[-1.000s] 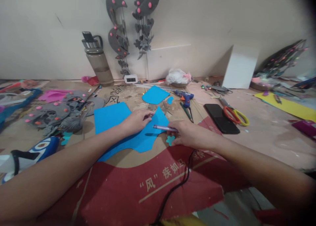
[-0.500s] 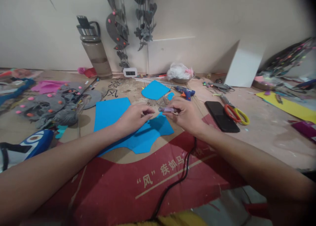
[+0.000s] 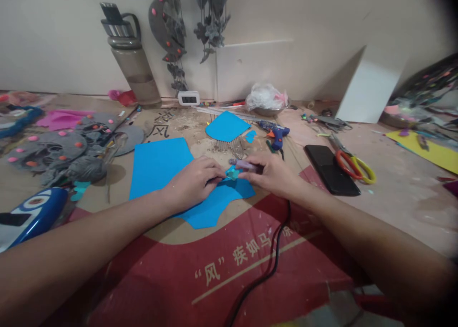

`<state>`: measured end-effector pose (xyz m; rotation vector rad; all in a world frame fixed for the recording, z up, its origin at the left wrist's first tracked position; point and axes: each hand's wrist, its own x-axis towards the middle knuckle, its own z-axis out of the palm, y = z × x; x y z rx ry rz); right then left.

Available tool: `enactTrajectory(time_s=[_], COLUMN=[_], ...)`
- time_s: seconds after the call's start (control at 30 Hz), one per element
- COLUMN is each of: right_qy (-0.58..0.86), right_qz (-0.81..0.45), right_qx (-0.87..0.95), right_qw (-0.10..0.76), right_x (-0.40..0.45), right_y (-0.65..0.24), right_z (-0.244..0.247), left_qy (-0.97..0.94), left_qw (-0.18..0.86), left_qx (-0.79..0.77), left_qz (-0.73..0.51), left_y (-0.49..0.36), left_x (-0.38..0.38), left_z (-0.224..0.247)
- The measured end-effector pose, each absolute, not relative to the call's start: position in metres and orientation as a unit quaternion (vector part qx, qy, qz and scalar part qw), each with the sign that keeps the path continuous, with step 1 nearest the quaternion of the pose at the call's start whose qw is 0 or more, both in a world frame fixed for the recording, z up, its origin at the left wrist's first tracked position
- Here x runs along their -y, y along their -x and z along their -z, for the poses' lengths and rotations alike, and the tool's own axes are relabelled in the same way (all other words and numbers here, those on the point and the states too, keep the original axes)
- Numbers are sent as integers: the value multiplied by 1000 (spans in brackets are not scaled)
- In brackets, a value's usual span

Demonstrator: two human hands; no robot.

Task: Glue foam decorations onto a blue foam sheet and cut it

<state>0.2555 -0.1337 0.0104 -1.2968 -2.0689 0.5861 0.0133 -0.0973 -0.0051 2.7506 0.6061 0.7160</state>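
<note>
At the centre of the frame, your left hand and right hand come close together over a flat, smooth bright blue sheet. The sheet has straight edges at its upper left and scooped curves along its lower edge. Your right thumb and fingers pinch a slim, pale purple pen, its tip aimed left. Just below the pen, between your two sets of fingertips, is a small teal cutout with rounded lobes. Your left fingers curl toward the thumb at its left edge; you cannot tell from this view whether they grip it.

Above your hands lies a fan-shaped blue piece, with a blue plastic glue gun to its right. At centre right, red-and-yellow-handled scissors touch a glossy black phone. Fuzzy grey pieces dotted with pink and orange fill the left.

The worktop is covered with cardboard, red and printed at the bottom. Behind, a translucent grey bottle stands near a pale, plain wall.
</note>
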Motion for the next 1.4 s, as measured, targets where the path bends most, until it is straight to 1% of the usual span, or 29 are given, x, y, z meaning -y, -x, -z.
enactTrajectory(time_s=[0.1,0.17,0.23,0.27,0.37,0.57,0.77,1.13,1.4], right_qy=[538,527,510,512,541,520,482,509,481], right_qz=[-286,-321,-316,-300,-279,-398,-438,-395,-394], right_qx=[653,579,551,550,554,517,503,523,590], right_qw=[450,533,580,587,569,551,568,558,515], right_x=[132,130,128,128,130,130,128,138,140], right_y=[-260,-263,-264,-264,-263,-255,-252,-246,-244], right_z=[-9,-7,-5,-5,-5,11,16,6,9], left_qy=[-946,-952,-960,-963,-968,-968,-968,-964,-964], left_qw=[87,66,60,60,64,78,85,97,97], left_qx=[-202,-192,-174,-166,-156,-161,-160,-160,-160], left_qz=[-240,-228,-212,-204,-186,-177,-176,-186,-189], left_y=[-13,-14,-14,-15,-15,-16,-16,-15,-16], left_x=[100,101,101,101,100,100,99,99,99], left_z=[5,4,3,2,2,1,2,2,3])
